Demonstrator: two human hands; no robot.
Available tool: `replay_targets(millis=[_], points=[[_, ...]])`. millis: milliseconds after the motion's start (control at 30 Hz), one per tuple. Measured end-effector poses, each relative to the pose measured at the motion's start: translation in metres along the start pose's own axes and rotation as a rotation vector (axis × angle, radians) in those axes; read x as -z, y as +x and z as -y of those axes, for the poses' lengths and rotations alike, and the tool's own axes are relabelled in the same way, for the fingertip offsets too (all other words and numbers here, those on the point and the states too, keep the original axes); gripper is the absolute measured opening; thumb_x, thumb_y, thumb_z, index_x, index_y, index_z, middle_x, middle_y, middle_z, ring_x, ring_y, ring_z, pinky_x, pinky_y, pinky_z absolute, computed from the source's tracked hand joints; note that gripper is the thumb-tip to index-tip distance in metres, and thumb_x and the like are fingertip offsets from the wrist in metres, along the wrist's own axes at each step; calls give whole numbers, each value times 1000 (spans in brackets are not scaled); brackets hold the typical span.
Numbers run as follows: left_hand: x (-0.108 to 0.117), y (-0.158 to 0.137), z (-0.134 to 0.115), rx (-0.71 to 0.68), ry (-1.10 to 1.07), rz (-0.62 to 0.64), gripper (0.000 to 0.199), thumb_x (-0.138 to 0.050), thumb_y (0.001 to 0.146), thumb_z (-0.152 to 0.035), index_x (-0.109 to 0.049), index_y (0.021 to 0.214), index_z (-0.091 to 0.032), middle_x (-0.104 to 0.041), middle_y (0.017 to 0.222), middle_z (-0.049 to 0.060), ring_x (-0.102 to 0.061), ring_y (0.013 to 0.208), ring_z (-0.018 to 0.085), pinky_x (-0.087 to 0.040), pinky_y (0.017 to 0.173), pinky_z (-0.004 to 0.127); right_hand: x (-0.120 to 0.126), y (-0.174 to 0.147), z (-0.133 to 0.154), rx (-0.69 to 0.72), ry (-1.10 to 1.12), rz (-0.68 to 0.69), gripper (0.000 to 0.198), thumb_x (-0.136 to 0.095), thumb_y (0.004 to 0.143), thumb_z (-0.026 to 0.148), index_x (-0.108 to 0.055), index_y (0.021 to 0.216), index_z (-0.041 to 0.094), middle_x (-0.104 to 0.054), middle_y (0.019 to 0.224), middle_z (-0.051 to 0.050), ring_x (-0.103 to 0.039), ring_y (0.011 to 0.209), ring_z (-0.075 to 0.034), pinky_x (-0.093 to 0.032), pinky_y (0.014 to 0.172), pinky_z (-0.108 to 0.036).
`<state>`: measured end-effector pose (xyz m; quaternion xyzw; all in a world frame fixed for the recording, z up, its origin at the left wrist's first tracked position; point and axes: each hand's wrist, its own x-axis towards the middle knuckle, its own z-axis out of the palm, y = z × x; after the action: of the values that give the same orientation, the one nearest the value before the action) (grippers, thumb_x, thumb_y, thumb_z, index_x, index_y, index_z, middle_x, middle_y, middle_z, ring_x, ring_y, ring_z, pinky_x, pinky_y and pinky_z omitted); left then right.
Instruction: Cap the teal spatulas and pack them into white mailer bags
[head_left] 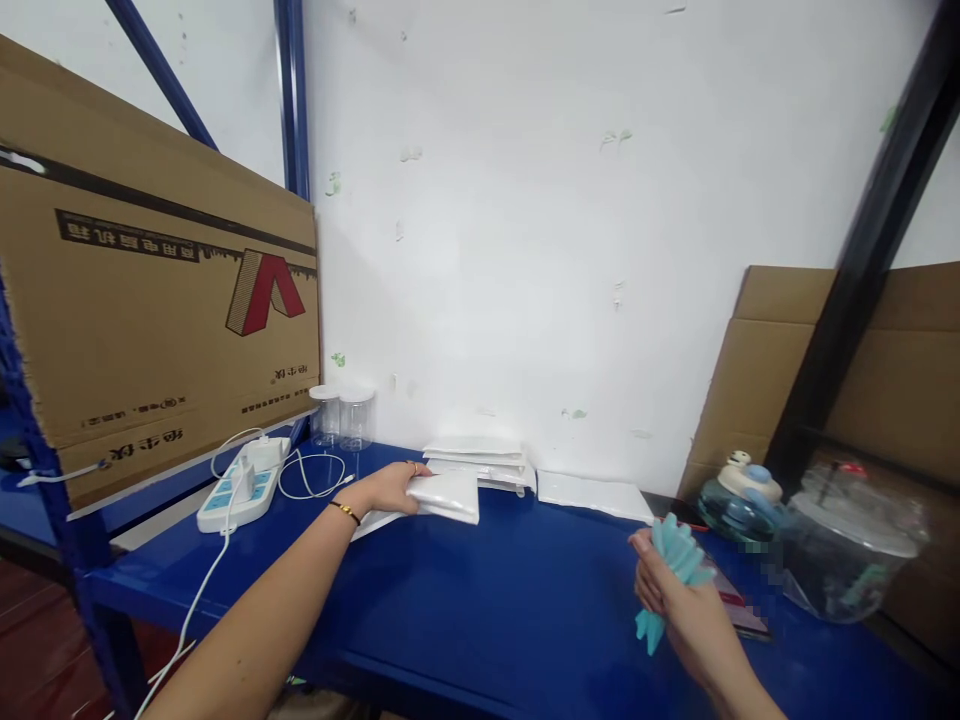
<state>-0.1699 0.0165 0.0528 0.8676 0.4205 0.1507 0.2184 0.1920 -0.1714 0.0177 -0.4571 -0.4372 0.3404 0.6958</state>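
Observation:
My left hand (388,490) grips the near corner of a white, glossy packet (448,494) above the left-middle of the blue table. Below it, partly covered by the hand, lies another flat white piece (375,523). A small stack of white packets (480,458) stands just behind, against the wall. On the right side, my right hand (660,585) is closed around a bundle of folded turquoise strips (679,550); their pleated ends stick out above and below the fist. The kind of this turquoise thing cannot be made out.
A power strip (244,490) with white cables lies at the left, near two clear jars (355,418). A flat white packet (594,495) rests by the wall. At the right stand a teal-bottomed container (739,510) and a clear plastic tub (847,550). Large cardboard (165,300) borders the left.

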Motion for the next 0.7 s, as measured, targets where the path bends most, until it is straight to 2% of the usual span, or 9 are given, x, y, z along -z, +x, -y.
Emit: replay_targets(millis=[133,200,267,300,367,433,533,600,700], points=[[7,-5,-40,-51,-761,-235,63,-56,66,-35,-46,125,-15,-60,113,9,-55,101,27,-44,87,37,-16,-1,33,92,100,34,22,-69,76,35,-55,80,18,-29,47,11,-24,38,-4,-23,38,-19],[1,-8,-65,-117,-1180,-290,64,-50,71,-41,-42,128,-16,-59,111,10,-57,98,25,-45,85,39,-29,-3,53,166,161,38,19,-66,79,34,-55,76,18,-27,46,11,-23,37,-4,-24,39,-19],[-13,-10,-91,-195,-1481,-254,61,-45,74,-48,-42,128,-19,-58,112,9,-57,99,22,-45,85,39,-43,-6,72,220,216,38,19,-62,82,36,-55,75,19,-27,46,11,-25,38,-5,-28,41,-20],[-21,-11,-103,-171,-1590,-221,61,-43,75,-54,-45,125,-18,-58,110,9,-58,96,22,-46,83,39,-51,-8,80,261,243,40,20,-60,83,37,-55,76,20,-27,45,11,-25,38,-5,-29,42,-20],[-41,-11,-123,-43,-1748,-105,69,-39,73,-67,-52,116,-14,-60,105,12,-58,94,25,-47,81,41,-64,-16,92,318,288,77,19,-56,86,36,-54,76,21,-27,45,10,-25,38,-6,-30,42,-20],[-60,-10,-138,61,-1917,-79,71,-38,71,-74,-54,107,-15,-61,101,11,-59,93,25,-46,81,42,-76,-26,95,384,314,133,17,-54,88,35,-54,77,22,-29,45,10,-27,38,-6,-32,44,-21],[-85,-5,-153,181,-2227,-59,51,-51,72,-63,-56,93,-16,-63,89,7,-61,85,22,-46,81,41,-85,-43,90,495,295,303,17,-53,88,37,-54,78,22,-37,48,8,-35,42,-8,-34,47,-24],[-96,-2,-161,231,-2403,7,40,-56,73,-52,-56,88,-15,-63,81,6,-62,78,22,-46,79,40,-88,-51,84,555,264,437,17,-55,86,37,-55,78,22,-42,51,6,-41,46,-10,-36,49,-26],[-104,2,-174,267,-2558,80,37,-57,73,-45,-57,88,-12,-63,77,8,-61,69,20,-47,73,36,-88,-56,78,595,220,563,16,-55,86,38,-55,79,23,-48,54,4,-47,49,-12,-39,51,-28]])
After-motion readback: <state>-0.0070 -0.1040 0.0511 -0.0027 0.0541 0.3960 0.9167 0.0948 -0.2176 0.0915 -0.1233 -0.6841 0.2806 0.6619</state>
